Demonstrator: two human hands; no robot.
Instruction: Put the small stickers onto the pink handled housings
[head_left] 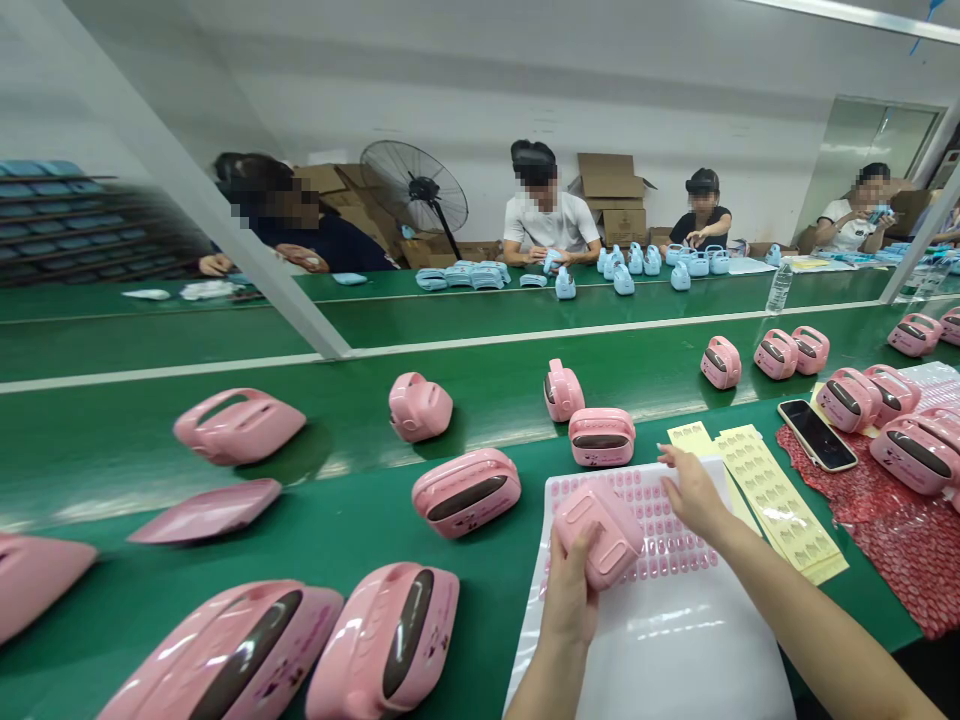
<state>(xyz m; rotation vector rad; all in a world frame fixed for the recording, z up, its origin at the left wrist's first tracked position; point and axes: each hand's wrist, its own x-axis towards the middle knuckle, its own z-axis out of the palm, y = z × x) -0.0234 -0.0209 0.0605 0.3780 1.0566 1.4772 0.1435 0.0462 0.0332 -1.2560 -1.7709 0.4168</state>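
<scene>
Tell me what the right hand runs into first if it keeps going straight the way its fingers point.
The right hand points up and left over the sticker sheet. Straight on, it would likely first meet the pink toy case standing just beyond the sheet's top edge, though depth is hard to judge.

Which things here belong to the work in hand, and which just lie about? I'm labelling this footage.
In hand: left hand holds pink case; right hand touches sticker sheet.

Lying about: phone, yellow backing sheets, red bubble wrap, water bottle.
</scene>
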